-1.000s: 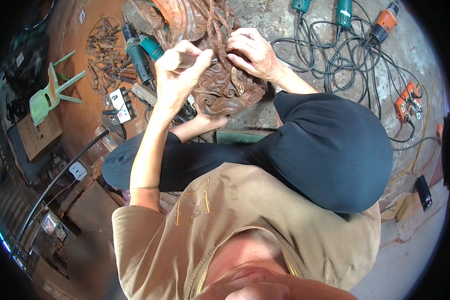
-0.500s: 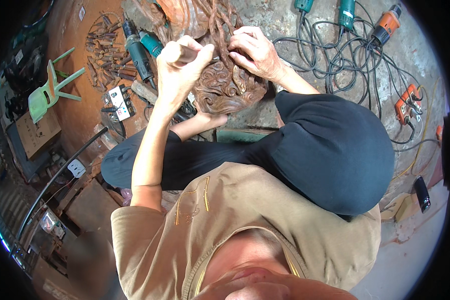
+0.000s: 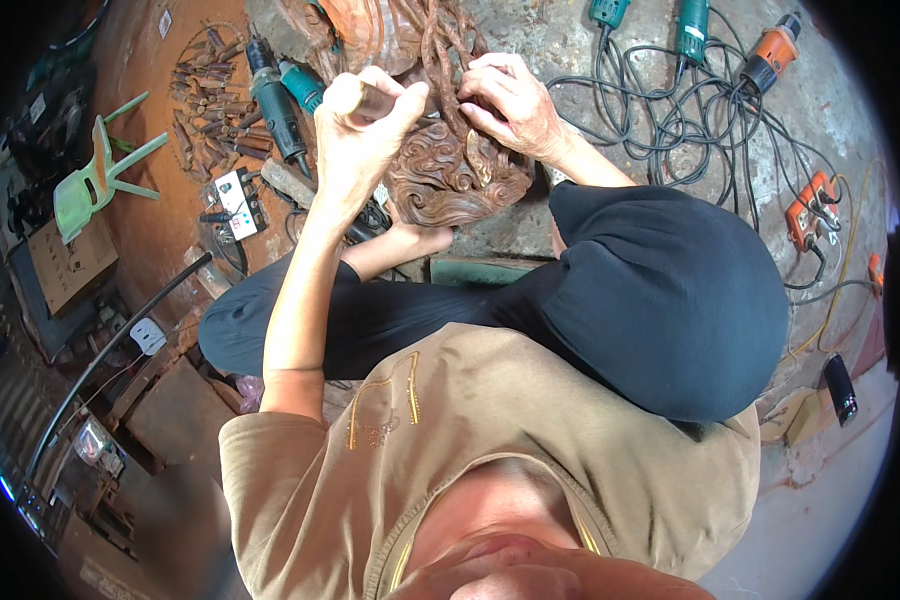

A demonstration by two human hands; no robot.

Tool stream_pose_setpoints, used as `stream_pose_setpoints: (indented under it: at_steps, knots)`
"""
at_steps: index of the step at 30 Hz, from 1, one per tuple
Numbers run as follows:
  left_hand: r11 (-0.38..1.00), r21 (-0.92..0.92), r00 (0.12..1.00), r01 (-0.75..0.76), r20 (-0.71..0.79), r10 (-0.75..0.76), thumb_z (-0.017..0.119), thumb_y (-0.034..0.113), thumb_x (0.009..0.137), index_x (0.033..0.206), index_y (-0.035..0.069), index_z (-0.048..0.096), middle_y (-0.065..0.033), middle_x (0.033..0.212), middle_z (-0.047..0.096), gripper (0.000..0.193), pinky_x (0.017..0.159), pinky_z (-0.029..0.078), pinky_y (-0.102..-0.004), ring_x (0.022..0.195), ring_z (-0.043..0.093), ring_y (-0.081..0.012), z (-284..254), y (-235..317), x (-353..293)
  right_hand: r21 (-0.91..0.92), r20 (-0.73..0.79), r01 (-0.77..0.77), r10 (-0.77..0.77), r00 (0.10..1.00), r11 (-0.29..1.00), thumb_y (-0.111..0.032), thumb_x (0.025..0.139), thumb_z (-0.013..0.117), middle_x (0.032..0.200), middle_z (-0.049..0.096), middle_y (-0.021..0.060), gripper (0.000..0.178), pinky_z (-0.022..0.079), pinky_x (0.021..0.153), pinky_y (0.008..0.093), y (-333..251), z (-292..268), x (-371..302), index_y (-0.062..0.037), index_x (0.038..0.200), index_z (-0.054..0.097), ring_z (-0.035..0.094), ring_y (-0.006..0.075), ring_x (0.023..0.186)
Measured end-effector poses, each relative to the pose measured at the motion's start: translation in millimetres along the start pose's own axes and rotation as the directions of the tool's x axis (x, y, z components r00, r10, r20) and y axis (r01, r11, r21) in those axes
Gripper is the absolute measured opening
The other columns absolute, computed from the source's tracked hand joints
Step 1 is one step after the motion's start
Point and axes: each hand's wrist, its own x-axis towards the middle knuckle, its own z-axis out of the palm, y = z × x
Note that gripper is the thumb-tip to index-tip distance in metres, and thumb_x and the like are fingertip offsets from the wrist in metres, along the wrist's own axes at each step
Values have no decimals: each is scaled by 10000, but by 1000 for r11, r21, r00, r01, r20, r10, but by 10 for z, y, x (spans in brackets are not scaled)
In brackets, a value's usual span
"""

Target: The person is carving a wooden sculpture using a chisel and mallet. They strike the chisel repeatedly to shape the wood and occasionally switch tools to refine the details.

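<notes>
A brown wood carving [image 3: 457, 178] with swirling, curled relief and twisted stems stands on the floor before my crossed legs. My left hand [image 3: 355, 130] is closed in a fist around a wooden-handled carving tool [image 3: 346, 97]. The round butt of its handle shows; its working end is hidden behind the hand and the carving. On the carving's upper right side, my right hand [image 3: 513, 105] grips the wood with bent fingers. Its fingertips are partly hidden against the twisted stems.
Several wooden-handled tools [image 3: 210, 100] lie in a heap at far left. Nearby are a rotary power tool [image 3: 276, 105] and a white control box [image 3: 237, 205]. Tangled black cables [image 3: 705, 130] with power tools and an orange socket block [image 3: 812, 210] spread at right. A green plastic chair [image 3: 88, 190] is at left.
The handle in my left hand has tilted slightly, showing a little more of its butt. Both hands stay in nearly the same places on the carving.
</notes>
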Motion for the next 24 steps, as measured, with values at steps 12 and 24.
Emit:
stream_pose_setpoints:
  at_steps: [12, 24]
  knots:
    - [972, -217, 990, 89, -88, -110, 767, 142, 935, 865, -12, 671, -105, 778, 718, 195, 617, 581, -269, 640, 702, -153, 20, -63, -73, 0, -1, 5, -5, 1000, 1000, -149, 828, 789, 1048, 682, 37, 204, 539, 922, 396, -18, -4, 11, -104, 990, 674, 609, 282, 1125]
    - [874, -484, 967, 39, -202, -155, 766, 138, 936, 897, -18, 644, -134, 786, 719, 201, 579, 585, -292, 619, 711, -191, -25, -303, -129, 15, -13, 8, -8, 1000, 1000, -124, 822, 797, 1056, 700, 43, 208, 526, 937, 398, -6, 12, -12, -89, 988, 677, 617, 295, 1127]
